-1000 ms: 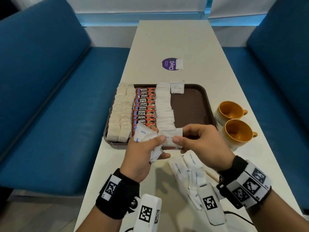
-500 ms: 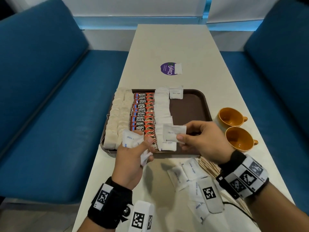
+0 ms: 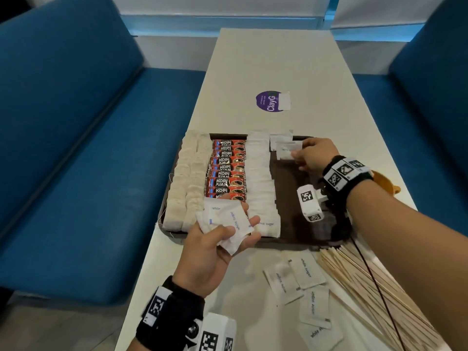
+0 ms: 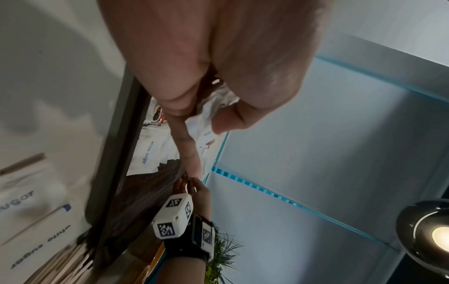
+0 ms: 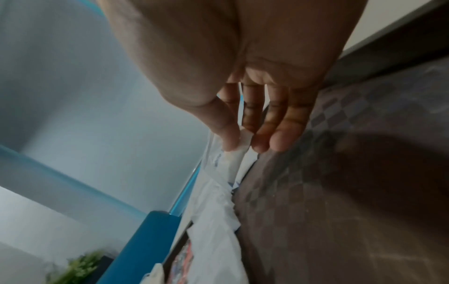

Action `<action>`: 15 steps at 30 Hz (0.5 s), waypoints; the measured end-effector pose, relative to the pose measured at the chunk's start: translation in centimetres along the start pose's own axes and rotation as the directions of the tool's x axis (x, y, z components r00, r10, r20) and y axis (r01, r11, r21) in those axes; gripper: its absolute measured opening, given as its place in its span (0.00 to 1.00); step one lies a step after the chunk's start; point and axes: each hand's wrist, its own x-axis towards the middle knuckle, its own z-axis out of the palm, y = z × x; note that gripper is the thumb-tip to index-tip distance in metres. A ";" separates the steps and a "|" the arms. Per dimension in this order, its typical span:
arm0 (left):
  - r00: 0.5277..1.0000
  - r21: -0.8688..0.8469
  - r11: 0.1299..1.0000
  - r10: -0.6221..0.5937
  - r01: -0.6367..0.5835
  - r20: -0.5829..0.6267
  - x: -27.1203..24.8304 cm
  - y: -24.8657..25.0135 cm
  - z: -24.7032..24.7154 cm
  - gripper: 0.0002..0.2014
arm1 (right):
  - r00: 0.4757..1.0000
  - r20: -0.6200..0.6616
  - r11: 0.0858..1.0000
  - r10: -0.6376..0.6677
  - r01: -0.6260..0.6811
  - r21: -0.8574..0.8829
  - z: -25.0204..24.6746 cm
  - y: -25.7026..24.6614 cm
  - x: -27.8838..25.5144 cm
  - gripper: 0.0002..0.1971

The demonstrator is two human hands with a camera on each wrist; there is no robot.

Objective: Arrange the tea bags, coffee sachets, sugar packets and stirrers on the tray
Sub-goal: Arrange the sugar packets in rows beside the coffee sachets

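Lying loose at the frame's lower right are sugar packets (image 3: pixel 300 276) and stirrers (image 3: pixel 374 287); at lower centre the left hand (image 3: pixel 215 252) curls thumb and fingers round a sugar bundle (image 3: pixel 225 224) over the tray (image 3: pixel 291 198); farther up, the right hand (image 3: pixel 314 154) pinches one packet (image 3: pixel 286 150) between thumb and fingertips.

right hand (image 5: pixel 245 107) — thumb and fingers pinching a white paper sugar packet (image 5: pixel 237 159) | just above the dark brown chequer-textured plastic tray (image 5: pixel 352 192) — more white packets alongside
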 end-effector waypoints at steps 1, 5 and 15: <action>1.000 0.024 1.000 -0.003 0.003 -0.006 0.2 0.0 0.0 0.29 | 1.000 0.005 1.000 -0.004 0.004 -0.025 0.3 -0.2 0.6 0.07; 1.000 0.088 0.996 -0.010 0.011 -0.014 0.5 0.2 0.0 0.25 | 1.000 -0.010 0.989 0.015 -0.016 -0.144 1.2 -0.3 2.9 0.11; 1.000 0.144 0.989 -0.027 0.028 -0.006 0.9 -0.5 -0.9 0.25 | 0.996 -0.084 0.974 0.019 -0.037 -0.223 1.5 -0.9 3.7 0.14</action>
